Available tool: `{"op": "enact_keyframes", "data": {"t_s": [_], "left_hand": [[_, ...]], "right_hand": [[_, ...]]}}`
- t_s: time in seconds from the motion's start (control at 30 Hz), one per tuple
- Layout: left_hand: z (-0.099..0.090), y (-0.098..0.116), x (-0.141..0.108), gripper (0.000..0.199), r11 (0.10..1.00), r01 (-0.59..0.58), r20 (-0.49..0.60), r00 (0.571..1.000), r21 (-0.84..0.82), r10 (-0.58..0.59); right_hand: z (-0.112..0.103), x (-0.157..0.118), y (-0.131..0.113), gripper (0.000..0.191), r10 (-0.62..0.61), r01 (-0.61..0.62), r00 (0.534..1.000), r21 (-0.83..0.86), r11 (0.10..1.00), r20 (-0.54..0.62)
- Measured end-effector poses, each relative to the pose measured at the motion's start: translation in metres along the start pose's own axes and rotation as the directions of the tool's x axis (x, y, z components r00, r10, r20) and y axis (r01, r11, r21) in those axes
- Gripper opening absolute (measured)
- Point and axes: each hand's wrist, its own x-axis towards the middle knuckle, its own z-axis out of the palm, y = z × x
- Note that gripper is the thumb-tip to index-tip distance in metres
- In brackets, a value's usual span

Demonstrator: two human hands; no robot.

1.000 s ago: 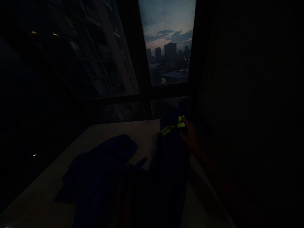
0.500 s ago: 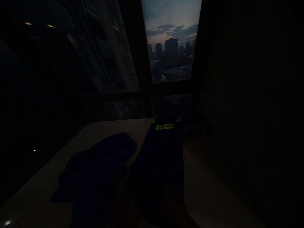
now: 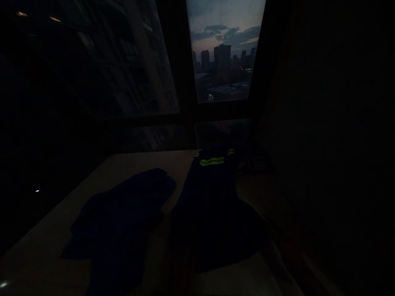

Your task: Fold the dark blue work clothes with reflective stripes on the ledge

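A dark blue garment with yellow-green stripes [image 3: 212,197] lies on the pale surface in front of me, its striped part at the far end. Its near right part stretches out sideways to my right hand [image 3: 276,230], which appears closed on that edge. Close to the garment's near left edge is my left hand [image 3: 182,259], a faint reddish shape. Deep shadow hides the left fingers, so their hold cannot be made out. To the left lies a second blue cloth piece [image 3: 123,209], crumpled and apart from the striped garment.
The pale tabletop [image 3: 101,172] reaches back to a dark-framed window [image 3: 188,111] with a dusk skyline outside. A dark patterned item [image 3: 256,164] sits at the back right, beside the garment. A dark wall [image 3: 324,123] rises on the right.
My right hand has moved right and away from me, drawing the garment's near right part out sideways. The left hand has shifted slightly. The view has moved a little.
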Motion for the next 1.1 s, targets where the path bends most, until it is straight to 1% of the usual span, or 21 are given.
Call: {"op": "enact_keyframes", "data": {"t_s": [0.07,0.17,0.23,0.3,0.33,0.37,0.4,0.43,0.47,0.5,0.57,0.63,0.67,0.73,0.8,0.87,0.9,0.93,0.97,1.03,1.1], "left_hand": [[0.007,-0.001,-0.006,0.031,0.998,-0.049,-0.005,0.999,0.049,0.049],[0.016,0.002,-0.016,0.038,0.990,-0.082,0.000,0.997,0.115,0.082],[0.019,0.007,-0.021,0.039,0.990,-0.059,0.012,0.998,0.127,0.058],[0.019,0.015,-0.022,0.038,0.994,-0.020,0.051,0.999,0.107,0.015],[0.019,0.020,-0.021,0.039,0.996,0.000,0.084,0.996,0.087,-0.008],[0.019,0.026,-0.019,0.040,0.998,0.025,0.124,0.992,0.060,-0.033],[0.018,0.032,-0.017,0.041,0.998,0.054,0.166,0.984,0.025,-0.057],[0.017,0.038,-0.016,0.041,0.996,0.086,0.202,0.976,-0.019,-0.081],[0.017,0.044,-0.015,0.041,0.988,0.131,0.227,0.968,-0.078,-0.110],[0.017,0.049,-0.014,0.039,0.968,0.193,0.245,0.958,-0.159,-0.151],[0.016,0.056,-0.015,0.034,0.883,0.318,0.276,0.934,-0.346,-0.228],[0.014,0.060,-0.017,0.032,0.787,0.389,0.300,0.915,-0.479,-0.270],[0.014,0.060,-0.018,0.034,0.759,0.403,0.307,0.911,-0.512,-0.277],[0.012,0.061,-0.016,0.040,0.735,0.407,0.317,0.909,-0.542,-0.270],[0.010,0.062,-0.011,0.048,0.650,0.437,0.368,0.896,-0.622,-0.251],[0.009,0.065,-0.006,0.056,0.544,0.469,0.415,0.881,-0.696,-0.228],[0.009,0.066,-0.004,0.057,0.512,0.478,0.423,0.877,-0.714,-0.229],[0.010,0.067,-0.003,0.058,0.510,0.479,0.416,0.877,-0.715,-0.240],[0.011,0.068,-0.003,0.057,0.544,0.471,0.397,0.881,-0.695,-0.256],[0.016,0.068,-0.006,0.055,0.646,0.440,0.344,0.897,-0.623,-0.279],[0.023,0.067,-0.013,0.053,0.754,0.386,0.296,0.919,-0.531,-0.261]], "right_hand": [[-0.015,0.001,0.026,0.050,0.003,-0.010,0.993,-0.063,0.998,-0.114],[-0.024,-0.004,0.054,0.055,-0.046,0.008,0.964,-0.144,0.990,-0.261],[-0.022,-0.009,0.057,0.061,-0.086,0.033,0.948,-0.172,0.985,-0.308],[-0.010,-0.015,0.050,0.060,-0.165,0.104,0.941,-0.214,0.971,-0.294],[0.000,-0.019,0.043,0.056,-0.238,0.179,0.939,-0.241,0.954,-0.248],[0.012,-0.026,0.035,0.050,-0.332,0.281,0.928,-0.267,0.922,-0.169],[0.027,-0.033,0.027,0.043,-0.439,0.406,0.896,-0.284,0.869,-0.063],[0.043,-0.043,0.020,0.037,-0.534,0.525,0.844,-0.282,0.803,0.050],[0.061,-0.054,0.015,0.034,-0.607,0.629,0.776,-0.265,0.730,0.169],[0.078,-0.066,0.011,0.032,-0.656,0.702,0.712,-0.245,0.669,0.252],[0.110,-0.088,0.013,0.027,-0.719,0.800,0.598,-0.205,0.564,0.355],[0.133,-0.105,0.024,0.025,-0.728,0.827,0.560,-0.212,0.521,0.396],[0.140,-0.109,0.032,0.028,-0.724,0.826,0.563,-0.234,0.513,0.398],[0.148,-0.111,0.046,0.037,-0.708,0.804,0.594,-0.294,0.516,0.381],[0.148,-0.107,0.055,0.040,-0.690,0.786,0.618,-0.320,0.529,0.377],[0.144,-0.100,0.056,0.036,-0.652,0.767,0.641,-0.299,0.568,0.405],[0.140,-0.098,0.054,0.033,-0.623,0.750,0.656,-0.276,0.601,0.426],[0.137,-0.096,0.049,0.030,-0.585,0.721,0.678,-0.248,0.647,0.445],[0.133,-0.094,0.044,0.028,-0.543,0.680,0.705,-0.214,0.702,0.457],[0.127,-0.092,0.033,0.026,-0.458,0.565,0.763,-0.128,0.815,0.456],[0.123,-0.092,0.024,0.031,-0.384,0.444,0.807,-0.033,0.895,0.448]]}}
